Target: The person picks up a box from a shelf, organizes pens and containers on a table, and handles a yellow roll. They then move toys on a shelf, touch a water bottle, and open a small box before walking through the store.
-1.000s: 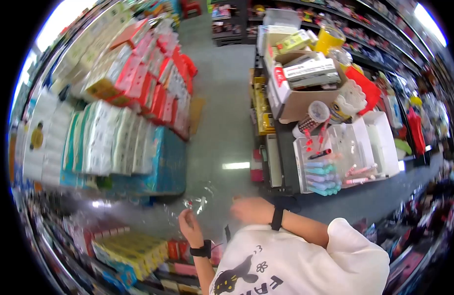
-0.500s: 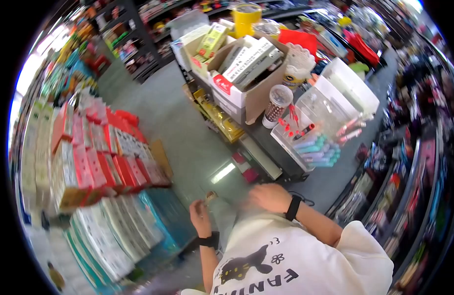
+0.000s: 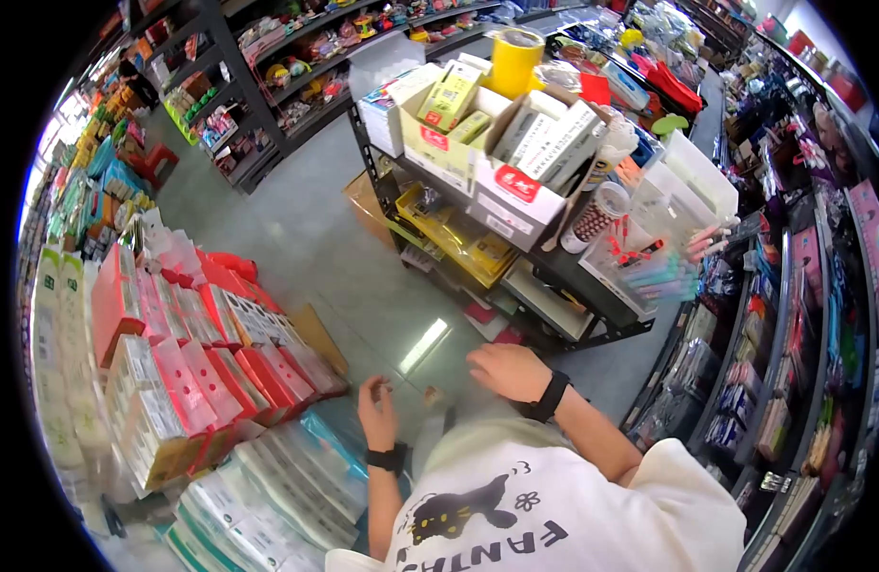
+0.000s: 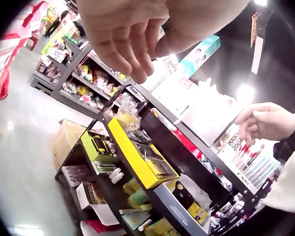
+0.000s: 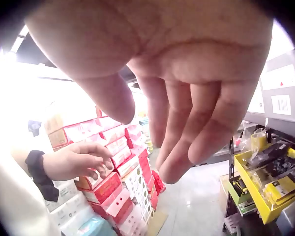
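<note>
The left hand [image 3: 376, 416] and right hand [image 3: 512, 372] are empty, fingers loosely bent. Red packs [image 3: 258, 381] stand stacked left of the left hand; a loaded rack [image 3: 584, 291] stands ahead of the right.

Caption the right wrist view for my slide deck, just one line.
Right hand up close, left hand before stacked red boxes, yellow tray across the aisle.

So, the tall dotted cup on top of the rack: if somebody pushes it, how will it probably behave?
The dotted cup would probably tip if pushed high up, because it is clearly taller than wide. Once on its side, it may roll, since its body is round. Its contents are hard to make out, so weight stays uncertain.
</note>
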Tool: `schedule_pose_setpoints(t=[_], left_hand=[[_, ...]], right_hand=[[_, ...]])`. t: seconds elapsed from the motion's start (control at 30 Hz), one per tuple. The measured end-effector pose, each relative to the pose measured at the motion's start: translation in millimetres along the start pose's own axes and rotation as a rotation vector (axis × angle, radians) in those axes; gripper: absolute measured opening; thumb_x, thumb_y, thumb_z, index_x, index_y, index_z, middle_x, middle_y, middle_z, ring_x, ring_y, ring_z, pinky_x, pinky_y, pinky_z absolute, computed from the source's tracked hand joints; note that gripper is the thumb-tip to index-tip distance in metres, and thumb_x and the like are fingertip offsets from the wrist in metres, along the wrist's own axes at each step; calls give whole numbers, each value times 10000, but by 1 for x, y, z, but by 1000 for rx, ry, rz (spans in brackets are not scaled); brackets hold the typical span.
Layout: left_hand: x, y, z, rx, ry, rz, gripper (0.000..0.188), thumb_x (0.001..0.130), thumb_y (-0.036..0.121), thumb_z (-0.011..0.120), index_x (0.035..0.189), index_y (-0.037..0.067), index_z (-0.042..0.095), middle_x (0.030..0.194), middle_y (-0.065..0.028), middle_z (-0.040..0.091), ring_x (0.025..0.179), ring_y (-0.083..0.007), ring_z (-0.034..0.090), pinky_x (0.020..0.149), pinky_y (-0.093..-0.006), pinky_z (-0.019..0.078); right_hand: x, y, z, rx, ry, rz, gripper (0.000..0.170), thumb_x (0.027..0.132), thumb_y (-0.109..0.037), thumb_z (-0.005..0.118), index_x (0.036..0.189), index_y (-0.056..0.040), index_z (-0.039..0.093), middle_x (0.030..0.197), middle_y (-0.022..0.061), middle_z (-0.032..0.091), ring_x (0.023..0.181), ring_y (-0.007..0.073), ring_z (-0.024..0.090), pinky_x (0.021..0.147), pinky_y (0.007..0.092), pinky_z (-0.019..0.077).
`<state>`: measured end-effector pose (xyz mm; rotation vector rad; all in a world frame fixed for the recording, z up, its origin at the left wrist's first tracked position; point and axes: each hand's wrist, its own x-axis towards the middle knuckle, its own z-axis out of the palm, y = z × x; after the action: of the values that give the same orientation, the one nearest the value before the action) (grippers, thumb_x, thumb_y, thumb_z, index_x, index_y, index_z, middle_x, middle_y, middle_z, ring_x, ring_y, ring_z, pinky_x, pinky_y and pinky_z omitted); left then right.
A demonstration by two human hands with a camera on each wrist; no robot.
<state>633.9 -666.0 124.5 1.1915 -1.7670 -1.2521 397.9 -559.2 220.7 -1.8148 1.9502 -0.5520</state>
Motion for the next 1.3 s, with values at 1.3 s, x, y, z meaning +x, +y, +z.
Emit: schedule_pose_setpoints(t=[1.3], left_hand=[[192,-64,-122,172,-61,-165,196,852,50,465,1041,2,478,888,-91,583,785,-161,557,709,-262,434]], right_hand=[[283,66,141,4,-255,300,260,793,-236,498,960,-40,535,918,153,566,857,329,543,733,411,439]])
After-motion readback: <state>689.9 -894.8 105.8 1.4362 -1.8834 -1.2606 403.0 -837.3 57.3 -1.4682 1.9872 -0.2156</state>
